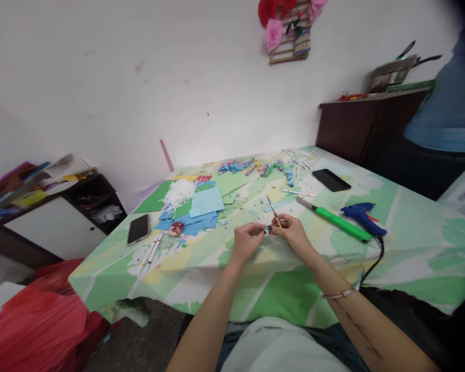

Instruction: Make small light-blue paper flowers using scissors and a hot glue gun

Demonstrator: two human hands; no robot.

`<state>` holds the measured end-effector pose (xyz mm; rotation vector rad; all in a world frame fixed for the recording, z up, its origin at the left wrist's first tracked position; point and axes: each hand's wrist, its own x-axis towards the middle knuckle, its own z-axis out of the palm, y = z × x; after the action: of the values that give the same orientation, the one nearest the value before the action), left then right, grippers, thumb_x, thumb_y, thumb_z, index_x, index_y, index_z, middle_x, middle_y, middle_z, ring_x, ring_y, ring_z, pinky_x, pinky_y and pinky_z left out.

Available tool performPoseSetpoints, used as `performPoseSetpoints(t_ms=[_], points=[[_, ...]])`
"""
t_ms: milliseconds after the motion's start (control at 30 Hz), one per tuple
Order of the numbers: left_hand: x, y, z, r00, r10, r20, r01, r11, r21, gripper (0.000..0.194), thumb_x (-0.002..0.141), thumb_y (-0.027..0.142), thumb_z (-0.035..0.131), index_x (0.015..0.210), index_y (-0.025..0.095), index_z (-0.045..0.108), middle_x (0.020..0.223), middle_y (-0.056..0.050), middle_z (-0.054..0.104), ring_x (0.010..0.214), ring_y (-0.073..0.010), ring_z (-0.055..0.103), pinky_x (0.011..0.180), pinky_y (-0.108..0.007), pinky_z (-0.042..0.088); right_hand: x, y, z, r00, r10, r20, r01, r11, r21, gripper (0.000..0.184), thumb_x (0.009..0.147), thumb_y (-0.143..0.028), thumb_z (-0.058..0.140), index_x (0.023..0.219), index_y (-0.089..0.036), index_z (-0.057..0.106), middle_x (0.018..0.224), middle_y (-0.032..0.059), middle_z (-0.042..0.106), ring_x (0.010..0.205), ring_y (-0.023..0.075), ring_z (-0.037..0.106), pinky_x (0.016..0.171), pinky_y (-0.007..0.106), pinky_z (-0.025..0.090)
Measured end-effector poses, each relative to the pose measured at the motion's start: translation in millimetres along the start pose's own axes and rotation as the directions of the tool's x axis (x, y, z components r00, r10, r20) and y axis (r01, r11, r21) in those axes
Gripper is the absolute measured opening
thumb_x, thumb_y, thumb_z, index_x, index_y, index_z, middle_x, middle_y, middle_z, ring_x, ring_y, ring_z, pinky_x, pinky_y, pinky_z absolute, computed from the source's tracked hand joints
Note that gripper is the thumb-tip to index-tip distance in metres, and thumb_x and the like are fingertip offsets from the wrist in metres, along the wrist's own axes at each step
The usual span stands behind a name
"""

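Note:
My left hand [248,242] is closed in a pinch, with a tiny light-blue bit of paper [266,230] showing at its fingertips. Close by, my right hand [294,235] grips a pair of scissors [273,208], whose blades point up and away over the table. The fingertips of both hands nearly meet above the tablecloth's front part. Small blue paper scraps [256,212] lie just beyond them. Sheets of light-blue paper [207,200] and a heap of white shredded strands [180,192] rest left of my hands.
Right of my hands are a green-handled utility knife [341,223], a blue glue gun [366,216] with its cord, and a black phone [331,180]. Another phone [138,229] lies at the left. Curled paper strips [273,168] sit at the back. A person [445,113] stands at right.

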<state>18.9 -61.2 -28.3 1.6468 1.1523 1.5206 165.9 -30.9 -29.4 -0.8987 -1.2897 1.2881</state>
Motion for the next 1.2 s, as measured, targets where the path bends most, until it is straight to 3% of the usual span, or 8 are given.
performPoseSetpoints(t_ms=[233, 433, 533, 633, 700, 800, 900, 1200], points=[[4, 1, -2.8, 0.986, -0.153, 0.059, 0.163, 0.947, -0.277, 0.024, 0.065, 0.023, 0.066, 0.087, 0.015, 0.061, 0.073, -0.006, 0.066, 0.067, -0.0164, 0.063, 0.067, -0.032, 0.052, 0, 2, 1, 0.999, -0.015, -0.033, 0.015, 1.000, -0.006, 0.029, 0.052, -0.024, 0.072, 0.075, -0.016, 0.055, 0.064, -0.0007, 0.061, 0.058, 0.0137, 0.057, 0.061, 0.027, 0.048], [7, -8, -3.8, 0.961, -0.220, 0.165, 0.253, 0.944, -0.213, 0.025, 0.060, 0.021, 0.070, 0.082, 0.012, 0.067, 0.074, -0.008, 0.067, 0.067, -0.0162, 0.062, 0.067, -0.029, 0.051, 0, 1, 0, 0.997, -0.074, 0.017, 0.075, 0.996, -0.053, 0.027, 0.055, -0.026, 0.069, 0.077, -0.016, 0.056, 0.068, 0.0010, 0.062, 0.062, 0.0137, 0.057, 0.060, 0.025, 0.045], [7, -6, -3.8, 0.945, -0.286, 0.157, 0.318, 0.916, -0.244, 0.020, 0.059, 0.021, 0.071, 0.076, 0.010, 0.068, 0.066, -0.007, 0.067, 0.059, -0.0158, 0.062, 0.063, -0.030, 0.051, -1, 1, 0, 0.994, -0.108, 0.025, 0.110, 0.990, -0.093, 0.026, 0.057, -0.029, 0.069, 0.076, -0.016, 0.056, 0.069, 0.0007, 0.061, 0.062, 0.0135, 0.056, 0.058, 0.024, 0.043], [9, -3, -6.0, 0.931, -0.354, 0.087, 0.359, 0.849, -0.388, 0.019, 0.059, 0.022, 0.071, 0.072, 0.009, 0.067, 0.062, -0.007, 0.066, 0.056, -0.0165, 0.063, 0.062, -0.031, 0.052, -4, 1, 1, 0.989, -0.146, -0.003, 0.143, 0.973, -0.179, 0.024, 0.061, -0.033, 0.067, 0.074, -0.016, 0.057, 0.060, -0.0016, 0.057, 0.054, 0.0114, 0.050, 0.051, 0.021, 0.037], [11, -4, -9.0, 0.921, -0.388, 0.030, 0.344, 0.775, -0.530, 0.020, 0.058, 0.021, 0.072, 0.074, 0.010, 0.065, 0.065, -0.007, 0.067, 0.061, -0.0175, 0.064, 0.065, -0.031, 0.052, -7, 0, 3, 0.975, -0.220, -0.028, 0.195, 0.909, -0.370, 0.024, 0.064, -0.038, 0.066, 0.069, -0.017, 0.057, 0.052, -0.0031, 0.051, 0.049, 0.0102, 0.045, 0.048, 0.021, 0.032], [14, -6, -13.5, 0.899, -0.437, -0.018, 0.305, 0.655, -0.692, 0.024, 0.054, 0.016, 0.075, 0.073, 0.011, 0.061, 0.070, -0.006, 0.068, 0.070, -0.0187, 0.066, 0.072, -0.030, 0.051, -12, -3, 7, 0.940, -0.343, -0.003, 0.252, 0.696, -0.672, 0.030, 0.065, -0.047, 0.063, 0.067, -0.017, 0.057, 0.049, -0.0030, 0.050, 0.047, 0.0104, 0.043, 0.049, 0.022, 0.030], [15, -6, -15.6, 0.879, -0.477, -0.020, 0.302, 0.588, -0.750, 0.025, 0.053, 0.014, 0.075, 0.072, 0.012, 0.059, 0.071, -0.006, 0.069, 0.072, -0.0190, 0.066, 0.073, -0.029, 0.050, -14, -6, 10, 0.928, -0.369, 0.039, 0.255, 0.556, -0.791, 0.033, 0.066, -0.051, 0.061, 0.069, -0.019, 0.058, 0.052, -0.0014, 0.055, 0.049, 0.0120, 0.048, 0.050, 0.022, 0.030], [13, -5, -14.6, 0.899, -0.432, 0.076, 0.361, 0.630, -0.688, 0.020, 0.057, 0.016, 0.073, 0.073, 0.011, 0.062, 0.068, -0.006, 0.069, 0.066, -0.0172, 0.065, 0.067, -0.028, 0.050, -13, 0, 11, 0.922, -0.368, 0.118, 0.256, 0.353, -0.900, 0.032, 0.067, -0.052, 0.058, 0.065, -0.020, 0.058, 0.053, 0.0001, 0.060, 0.052, 0.0149, 0.054, 0.050, 0.023, 0.027]])
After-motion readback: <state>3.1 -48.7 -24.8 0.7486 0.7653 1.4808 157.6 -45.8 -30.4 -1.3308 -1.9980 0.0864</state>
